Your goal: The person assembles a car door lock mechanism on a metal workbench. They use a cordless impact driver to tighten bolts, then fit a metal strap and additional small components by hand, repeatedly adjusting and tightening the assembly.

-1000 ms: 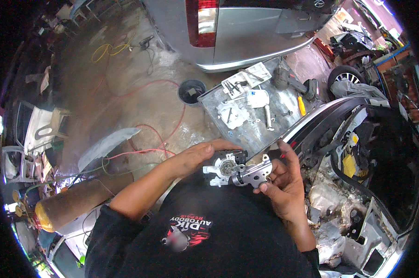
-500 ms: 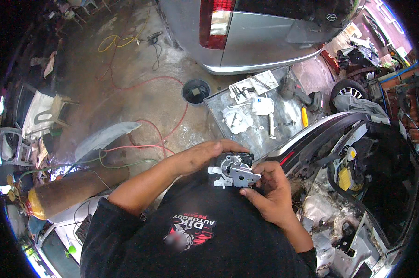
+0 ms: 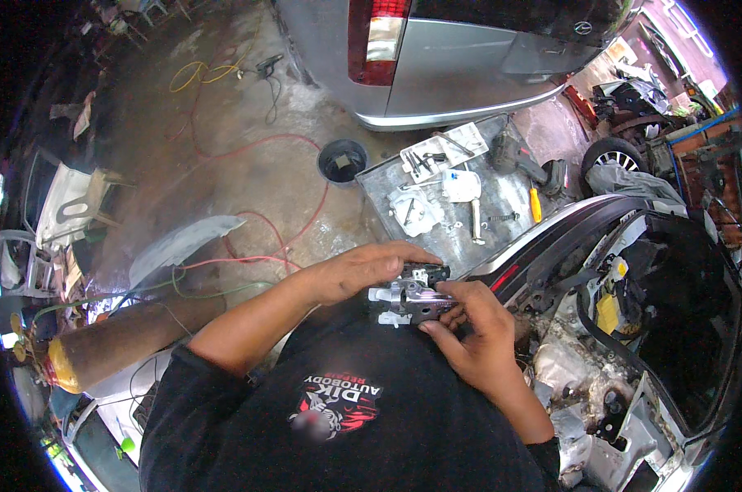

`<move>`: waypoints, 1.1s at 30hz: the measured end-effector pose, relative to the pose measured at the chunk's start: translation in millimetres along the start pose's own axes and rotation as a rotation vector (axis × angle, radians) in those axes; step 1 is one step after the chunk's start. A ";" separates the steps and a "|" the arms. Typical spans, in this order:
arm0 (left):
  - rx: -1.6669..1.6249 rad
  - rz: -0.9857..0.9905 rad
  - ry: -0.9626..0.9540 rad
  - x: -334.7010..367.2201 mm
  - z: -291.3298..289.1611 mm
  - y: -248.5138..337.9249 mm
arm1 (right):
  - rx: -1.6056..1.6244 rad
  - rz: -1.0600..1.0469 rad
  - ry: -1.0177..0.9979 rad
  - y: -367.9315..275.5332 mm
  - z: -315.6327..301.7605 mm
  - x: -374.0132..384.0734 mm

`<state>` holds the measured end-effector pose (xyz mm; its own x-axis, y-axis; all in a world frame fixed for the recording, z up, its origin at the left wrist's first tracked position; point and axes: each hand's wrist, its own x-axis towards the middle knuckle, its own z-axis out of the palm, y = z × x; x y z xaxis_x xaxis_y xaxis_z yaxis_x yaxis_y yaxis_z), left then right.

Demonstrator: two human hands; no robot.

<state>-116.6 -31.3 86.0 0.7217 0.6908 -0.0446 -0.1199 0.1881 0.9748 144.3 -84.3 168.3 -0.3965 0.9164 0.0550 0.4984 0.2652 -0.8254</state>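
At frame centre, my left grip (image 3: 356, 273) and right grip (image 3: 483, 322) clamp the metal assembly (image 3: 405, 298) from opposite sides, presumably for steadiness.

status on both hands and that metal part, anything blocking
Left hand at far side of metal part. Right hand gripping its right end. Nothing visibly blocking.
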 end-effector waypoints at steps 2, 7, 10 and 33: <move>-0.018 0.001 0.000 -0.3 0.8 0.7 | 0.081 0.047 -0.019 5.5 -0.7 -1.6; 0.006 -0.005 -0.004 -2.4 -0.3 4.7 | 0.668 0.393 -0.055 9.2 -6.5 -4.7; -0.010 -0.003 -0.003 -3.4 0.5 5.4 | 0.798 0.342 -0.015 14.9 -14.9 -1.4; -0.122 -0.126 -0.012 -10.5 -3.0 -9.1 | 0.098 -0.292 -0.556 -37.3 -28.0 73.7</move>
<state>-125.1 -38.2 76.9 0.7439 0.6484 -0.1617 -0.1092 0.3567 0.9278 118.1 -18.2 218.9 -0.8596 0.5109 0.0073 0.2469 0.4278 -0.8695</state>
